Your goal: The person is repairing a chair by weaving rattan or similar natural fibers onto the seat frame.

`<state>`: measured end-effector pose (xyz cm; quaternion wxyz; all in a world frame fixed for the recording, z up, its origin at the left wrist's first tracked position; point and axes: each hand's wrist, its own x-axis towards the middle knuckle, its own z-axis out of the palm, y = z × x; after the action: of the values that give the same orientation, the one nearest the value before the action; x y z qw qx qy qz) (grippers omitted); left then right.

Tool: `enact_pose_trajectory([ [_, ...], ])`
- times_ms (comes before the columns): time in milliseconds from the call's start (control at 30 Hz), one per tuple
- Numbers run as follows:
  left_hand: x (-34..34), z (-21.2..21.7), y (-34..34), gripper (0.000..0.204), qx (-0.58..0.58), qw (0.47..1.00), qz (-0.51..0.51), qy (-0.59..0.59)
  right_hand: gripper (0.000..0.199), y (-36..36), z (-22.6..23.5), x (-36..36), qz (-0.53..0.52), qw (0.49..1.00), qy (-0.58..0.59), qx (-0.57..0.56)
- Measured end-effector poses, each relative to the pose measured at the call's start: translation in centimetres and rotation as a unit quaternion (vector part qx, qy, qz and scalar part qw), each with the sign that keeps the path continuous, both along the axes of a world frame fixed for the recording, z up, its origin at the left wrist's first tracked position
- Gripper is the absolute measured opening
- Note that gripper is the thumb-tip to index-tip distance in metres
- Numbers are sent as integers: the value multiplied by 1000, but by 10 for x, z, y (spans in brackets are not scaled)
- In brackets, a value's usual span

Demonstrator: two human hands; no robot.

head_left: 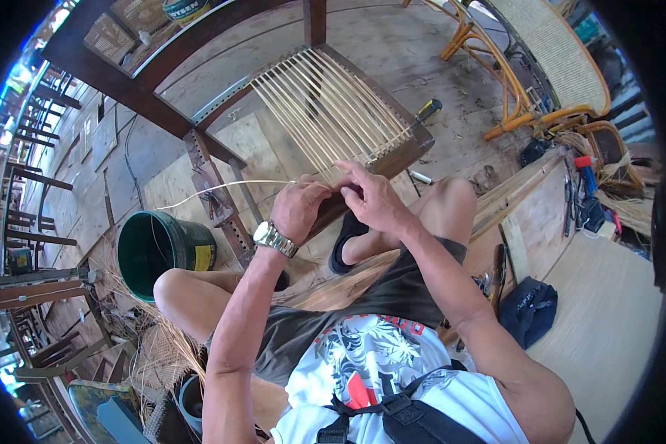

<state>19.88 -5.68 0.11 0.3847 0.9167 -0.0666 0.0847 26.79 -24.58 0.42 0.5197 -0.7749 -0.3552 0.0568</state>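
The cane strands (325, 103) lay side by side in front of you, stretched from far to near across the open seat of the dark wooden chair frame (155, 111). Your hands met at the near rail of that seat. Your left hand (301, 209) had its fingers drawn together at the rail, while a loose strand (229, 185) curved out from it toward the left; whether your fingertips gripped that strand, you could not tell from this view. Your right hand (374, 200) was just beside it, thumb and fingers bent over the rail, and what they held was hidden too. A watch (274, 238) circled your left wrist. A yellow-and-black screwdriver (428, 110) was near the seat's right corner. To the left of your knees, a green bucket (196, 240) leaned over, its mouth turned leftward. Far right stood rattan furniture (507, 66); nearer, a dark cloth item (529, 311) lay on the right.
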Motion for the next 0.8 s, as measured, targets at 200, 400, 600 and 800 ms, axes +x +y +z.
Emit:
enact_pose_trajectory([
  [200,-12,-8,3,18,114,991,-14,-74,15,4,-2,-7,-3,995,-102,-15],
  [400,-14,-13,7,30,201,975,-53,-81,24,8,3,7,75,992,-41,-96],
  [600,-21,-20,1,25,239,968,-13,-78,12,13,42,26,144,971,123,-144],
  [800,-22,-20,0,22,253,961,9,-107,6,24,110,47,73,986,107,103],
])
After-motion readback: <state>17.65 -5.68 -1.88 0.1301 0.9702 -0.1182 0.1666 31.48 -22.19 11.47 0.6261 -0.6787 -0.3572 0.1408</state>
